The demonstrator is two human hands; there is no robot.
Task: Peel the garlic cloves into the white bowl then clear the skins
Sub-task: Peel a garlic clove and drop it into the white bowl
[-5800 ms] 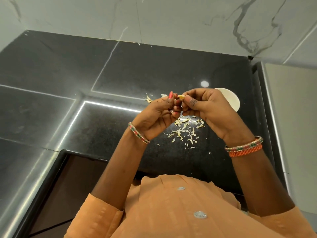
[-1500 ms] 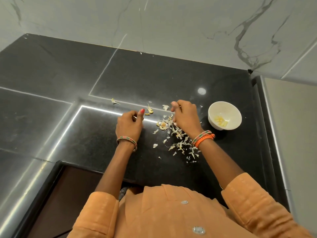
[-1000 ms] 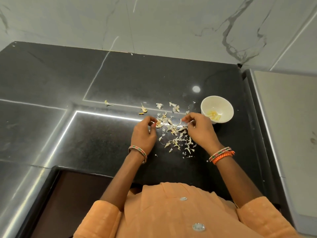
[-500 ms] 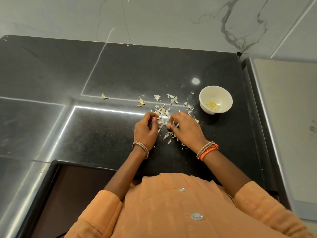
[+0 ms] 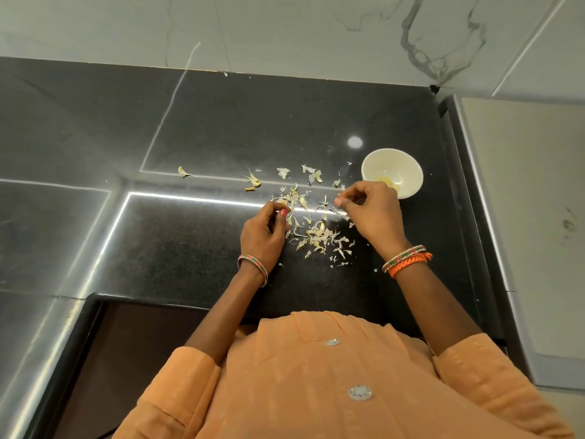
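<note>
**me:** Black granite counter [image 5: 221, 128], white marble wall [image 5: 316, 30] behind it. Only the head cam, so that's the one view you get. Skins [image 5: 316, 231] are scattered all over the middle of the counter, right between my hands, with a few strays off to the left [image 5: 182, 172] and some up near the bowl.

**other:** where's the bowl sitting?

**me:** Bowl [image 5: 408, 172] is upright on the counter at the right, just past my right hand [image 5: 370, 213]. You can see pale yellow cloves [image 5: 391, 182] in the bottom of it; my knuckles cover its near left edge from this angle.

**other:** and the hands, holding anything?

**me:** Left hand [image 5: 262, 236] is at the left edge of the skin pile, fingers curled in, thumb tip down among the flakes. Looks like it's pinching at skins, but honestly I cannot tell if there's actually something between the fingers. Right hand is at the upper right of the pile, thumb and forefinger pinched together with the other fingers curled. Same deal, too small to tell what's in the pinch, if anything.

**other:** anything else in shot?

**me:** Bangles [image 5: 406, 261] on my right wrist, one bangle [image 5: 253, 269] on the left, orange shirt [image 5: 332, 384] at the bottom. Pale cabinet top [image 5: 522, 217] runs along the right of the counter.
</note>
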